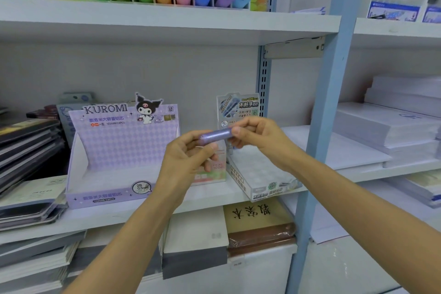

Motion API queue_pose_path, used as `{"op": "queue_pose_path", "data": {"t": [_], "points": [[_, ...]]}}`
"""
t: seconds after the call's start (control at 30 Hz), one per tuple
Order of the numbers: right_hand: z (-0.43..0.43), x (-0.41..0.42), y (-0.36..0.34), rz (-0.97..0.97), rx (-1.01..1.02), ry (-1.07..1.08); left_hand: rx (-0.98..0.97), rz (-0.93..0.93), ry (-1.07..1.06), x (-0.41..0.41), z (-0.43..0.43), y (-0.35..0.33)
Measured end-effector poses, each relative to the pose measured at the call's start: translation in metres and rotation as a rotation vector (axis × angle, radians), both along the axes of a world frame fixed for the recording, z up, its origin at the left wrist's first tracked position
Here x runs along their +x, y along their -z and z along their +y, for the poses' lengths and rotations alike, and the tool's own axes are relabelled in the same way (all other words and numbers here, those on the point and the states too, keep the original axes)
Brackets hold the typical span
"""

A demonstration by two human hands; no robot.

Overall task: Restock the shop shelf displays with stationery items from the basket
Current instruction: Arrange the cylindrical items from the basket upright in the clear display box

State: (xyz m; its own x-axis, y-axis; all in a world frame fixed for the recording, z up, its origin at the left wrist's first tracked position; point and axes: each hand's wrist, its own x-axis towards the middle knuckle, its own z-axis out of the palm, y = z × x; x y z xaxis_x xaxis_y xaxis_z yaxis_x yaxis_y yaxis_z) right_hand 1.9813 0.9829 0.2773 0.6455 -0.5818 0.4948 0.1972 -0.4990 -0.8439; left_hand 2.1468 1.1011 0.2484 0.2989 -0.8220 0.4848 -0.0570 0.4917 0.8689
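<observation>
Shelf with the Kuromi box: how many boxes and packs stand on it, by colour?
Purple box: 1
White box: 1
Pink pack, partly hidden: 1
Grey-blue pack behind: 1
Total: 4

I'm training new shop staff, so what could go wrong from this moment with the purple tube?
The purple tube is held in mid-air by the left hand and right hand, so a slip could drop it. It probably belongs in the Kuromi box, yet the white lead box stands right behind it, so misfiling seems possible.
</observation>
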Motion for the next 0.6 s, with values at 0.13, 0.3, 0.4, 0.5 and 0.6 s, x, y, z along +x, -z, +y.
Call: {"op": "queue_pose_path", "data": {"t": [0.13,0.3,0.4,0.5,0.6], "points": [[0.011,0.005,0.018,0.12,-0.012,-0.065,-0.081,0.05,-0.052,-0.008,0.0,-0.002],[0.018,0.007,0.013,0.139,-0.147,0.093,-0.101,0.002,-0.118,-0.017,-0.001,-0.002],[0.017,0.006,0.002,0.013,-0.175,0.136,-0.096,-0.074,-0.165,-0.02,-0.002,-0.003],[0.019,0.007,-0.003,0.029,-0.271,0.085,-0.075,-0.142,-0.192,-0.025,-0.003,-0.001],[0.016,0.006,-0.006,0.022,-0.274,0.125,-0.043,-0.218,-0.302,-0.031,-0.008,0.005]]}}
